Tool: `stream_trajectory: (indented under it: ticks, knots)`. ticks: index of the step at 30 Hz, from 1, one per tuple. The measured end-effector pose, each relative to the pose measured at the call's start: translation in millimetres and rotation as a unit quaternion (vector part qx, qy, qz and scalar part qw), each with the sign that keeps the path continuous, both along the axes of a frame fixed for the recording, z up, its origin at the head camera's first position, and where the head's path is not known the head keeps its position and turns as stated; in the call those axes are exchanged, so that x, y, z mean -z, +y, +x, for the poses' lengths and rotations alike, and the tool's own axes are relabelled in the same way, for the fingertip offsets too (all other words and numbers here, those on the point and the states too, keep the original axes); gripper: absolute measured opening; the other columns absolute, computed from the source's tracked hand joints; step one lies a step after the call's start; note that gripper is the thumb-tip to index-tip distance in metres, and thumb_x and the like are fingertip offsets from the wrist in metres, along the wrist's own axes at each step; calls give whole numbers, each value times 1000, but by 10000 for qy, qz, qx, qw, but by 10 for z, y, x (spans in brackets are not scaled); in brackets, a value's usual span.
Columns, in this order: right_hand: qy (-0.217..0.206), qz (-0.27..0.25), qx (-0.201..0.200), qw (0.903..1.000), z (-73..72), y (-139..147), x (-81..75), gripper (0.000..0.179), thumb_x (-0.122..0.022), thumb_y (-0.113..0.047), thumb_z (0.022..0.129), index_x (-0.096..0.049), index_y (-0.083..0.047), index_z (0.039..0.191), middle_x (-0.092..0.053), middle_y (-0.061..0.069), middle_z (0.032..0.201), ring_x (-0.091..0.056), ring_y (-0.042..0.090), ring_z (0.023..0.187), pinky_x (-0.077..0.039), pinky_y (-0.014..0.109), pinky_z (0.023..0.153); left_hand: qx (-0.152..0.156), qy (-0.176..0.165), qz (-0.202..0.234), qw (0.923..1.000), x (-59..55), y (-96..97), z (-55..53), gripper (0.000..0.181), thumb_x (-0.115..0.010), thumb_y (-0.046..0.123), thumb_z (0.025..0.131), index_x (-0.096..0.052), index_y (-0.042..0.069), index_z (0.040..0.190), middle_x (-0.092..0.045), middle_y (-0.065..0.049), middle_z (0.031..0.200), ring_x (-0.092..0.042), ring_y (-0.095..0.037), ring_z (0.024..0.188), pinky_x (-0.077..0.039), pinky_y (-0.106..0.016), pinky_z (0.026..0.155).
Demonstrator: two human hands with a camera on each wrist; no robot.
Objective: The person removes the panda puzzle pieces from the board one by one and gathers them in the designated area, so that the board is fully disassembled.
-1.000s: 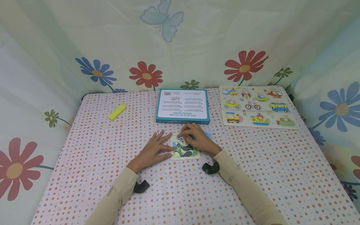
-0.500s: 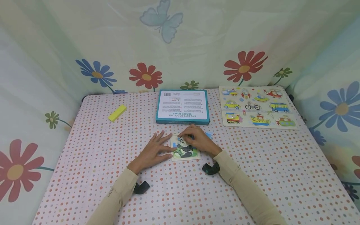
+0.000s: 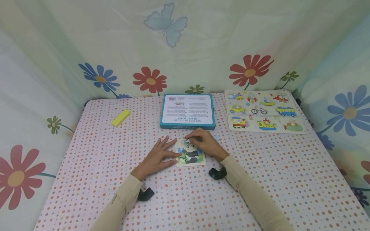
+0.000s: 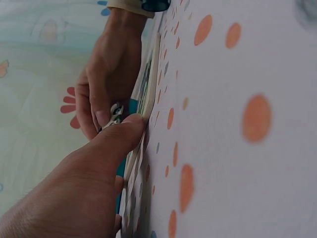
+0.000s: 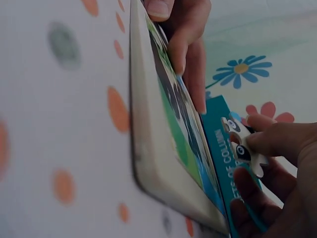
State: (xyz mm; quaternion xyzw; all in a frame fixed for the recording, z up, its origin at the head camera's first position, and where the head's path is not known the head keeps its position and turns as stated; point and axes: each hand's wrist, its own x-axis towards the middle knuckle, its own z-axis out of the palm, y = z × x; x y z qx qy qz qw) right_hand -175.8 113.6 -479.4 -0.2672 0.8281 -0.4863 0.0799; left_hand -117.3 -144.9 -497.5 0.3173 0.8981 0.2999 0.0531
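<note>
Our left hand is spread at the left edge of the panda board, near side of the teal box. Left wrist: thumb's on the rim, probably bracing. Right wrist: our right hand pinches a panda-face piece, likely for control.

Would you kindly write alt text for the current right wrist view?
The right hand pinches a puzzle piece with panda eyes near a panda puzzle, whose edge the left hand touches. Behind are a teal box and a flowered backdrop.
</note>
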Motion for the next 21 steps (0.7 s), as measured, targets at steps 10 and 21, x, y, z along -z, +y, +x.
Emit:
stream_trajectory:
  ticks: [10, 21]
  knots:
    - [-194, -183, 181, 9995, 26, 214, -152, 22, -56, -6, 97, -70, -6, 113, -68, 5, 110, -63, 16, 97, -53, 31, 85, -80, -111, -8, 9999, 18, 4, 27, 34, -58, 48, 92, -66, 36, 122, -27, 3, 157, -6, -28, 148, 1, -52, 119]
    - [-143, -393, 876, 9953, 41, 865, -176, 25, -57, -3, 95, -63, 3, 119, -63, 22, 117, -64, 22, 85, -51, 19, 70, -70, 8, 38, 10000, 36, 10, 37, 34, -60, 47, 91, -66, 35, 122, -27, 3, 157, -7, -27, 148, 1, -50, 119]
